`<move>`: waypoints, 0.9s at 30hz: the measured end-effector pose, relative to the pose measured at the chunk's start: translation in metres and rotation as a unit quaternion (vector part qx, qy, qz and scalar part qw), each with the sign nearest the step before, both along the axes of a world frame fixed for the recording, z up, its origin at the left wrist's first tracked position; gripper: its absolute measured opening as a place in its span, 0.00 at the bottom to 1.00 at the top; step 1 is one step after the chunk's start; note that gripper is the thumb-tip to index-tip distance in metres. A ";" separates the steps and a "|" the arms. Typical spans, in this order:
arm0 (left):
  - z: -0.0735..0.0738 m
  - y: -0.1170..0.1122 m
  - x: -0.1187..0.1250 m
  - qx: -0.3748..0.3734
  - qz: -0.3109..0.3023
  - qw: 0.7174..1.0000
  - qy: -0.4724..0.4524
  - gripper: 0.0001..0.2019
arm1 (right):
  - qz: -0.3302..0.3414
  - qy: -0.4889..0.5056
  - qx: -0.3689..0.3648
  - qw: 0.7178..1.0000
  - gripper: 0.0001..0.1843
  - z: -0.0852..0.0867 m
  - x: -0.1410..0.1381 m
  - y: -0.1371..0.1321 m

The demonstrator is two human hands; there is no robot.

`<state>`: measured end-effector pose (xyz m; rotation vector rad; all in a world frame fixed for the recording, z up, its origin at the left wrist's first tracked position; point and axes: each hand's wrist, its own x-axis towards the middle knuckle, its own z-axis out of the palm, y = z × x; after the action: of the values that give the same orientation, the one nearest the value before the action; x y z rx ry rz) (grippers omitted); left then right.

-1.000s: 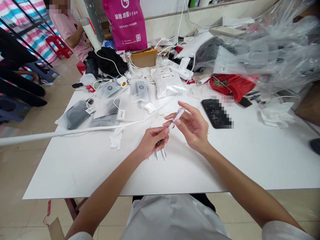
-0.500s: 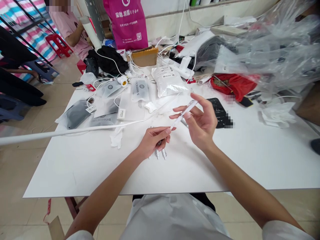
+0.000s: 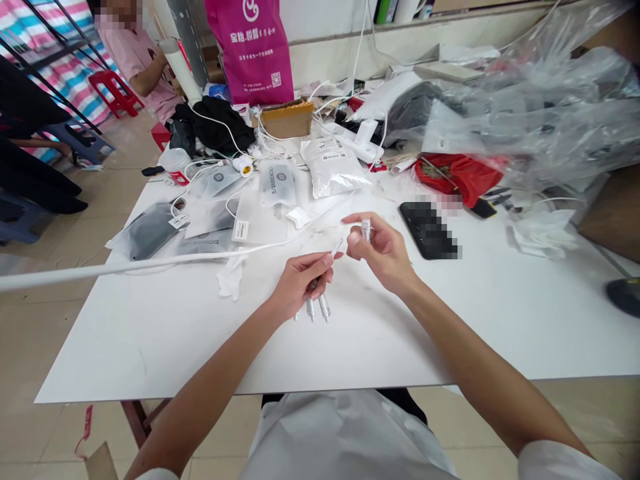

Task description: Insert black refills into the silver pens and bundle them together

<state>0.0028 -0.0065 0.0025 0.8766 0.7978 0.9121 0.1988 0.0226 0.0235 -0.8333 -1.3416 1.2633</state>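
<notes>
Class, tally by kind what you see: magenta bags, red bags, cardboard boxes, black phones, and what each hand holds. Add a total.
Magenta shopping bag: 1
Red plastic bag: 1
Brown cardboard box: 1
Black smartphone: 1
Bundle of slim white pens, in left hand: 1
Small clear plastic piece, in right hand: 1
Total: 6

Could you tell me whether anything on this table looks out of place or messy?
The far half of the white table is cluttered: grey pouches lie scattered and overlapping, white cables tangle over black cloth, and crumpled clear plastic heaps at the right. Nothing looks spilled or broken.
</notes>
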 end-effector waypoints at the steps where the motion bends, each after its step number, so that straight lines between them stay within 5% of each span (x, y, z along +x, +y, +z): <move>1: 0.001 0.000 0.000 -0.001 0.001 1.000 0.000 0.20 | 0.006 -0.037 0.005 0.999 0.17 -0.001 -0.001 -0.002; 4: 0.001 0.000 0.000 0.000 -0.003 1.000 0.005 0.20 | -0.003 -0.057 0.014 0.998 0.14 -0.002 -0.002 -0.005; 12: 0.000 -0.002 0.002 -0.001 -0.006 1.000 0.002 0.19 | -0.081 0.127 -0.015 0.988 0.13 0.008 0.003 0.007; 27: -0.001 0.000 0.000 0.014 -0.012 1.000 0.004 0.21 | 0.014 -0.052 -0.008 0.999 0.14 -0.007 -0.003 -0.004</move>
<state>0.0027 -0.0064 0.0011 0.9128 0.7807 0.9019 0.1960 0.0181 0.0166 -0.9047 -1.4314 1.2679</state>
